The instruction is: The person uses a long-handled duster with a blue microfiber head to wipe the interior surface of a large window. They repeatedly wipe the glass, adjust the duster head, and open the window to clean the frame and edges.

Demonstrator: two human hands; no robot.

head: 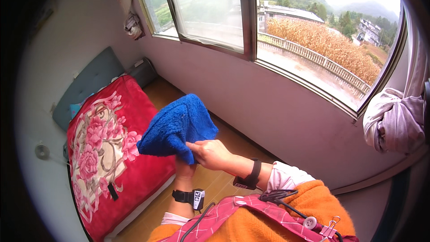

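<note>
A blue terry cloth [179,126] is held up in front of me, bunched and folded over, with its far part standing above my hands. My right hand [212,154] grips the cloth's near edge between thumb and fingers. Only the wrist and the base of my left hand [185,169] show. The rest of that hand is hidden under the cloth, so the pose of its fingers cannot be made out. Both wrists are close together and wear black straps with small modules, the left strap [183,196] and the right strap [256,171].
To the left is a bed with a red floral blanket [144,111] and a grey-blue headboard [90,80]. A black strip-shaped object [113,191] lies on the blanket. Ahead, a sliding window [250,16] stands partly open above a pink wall [268,104]. A knotted curtain [396,121] hangs right.
</note>
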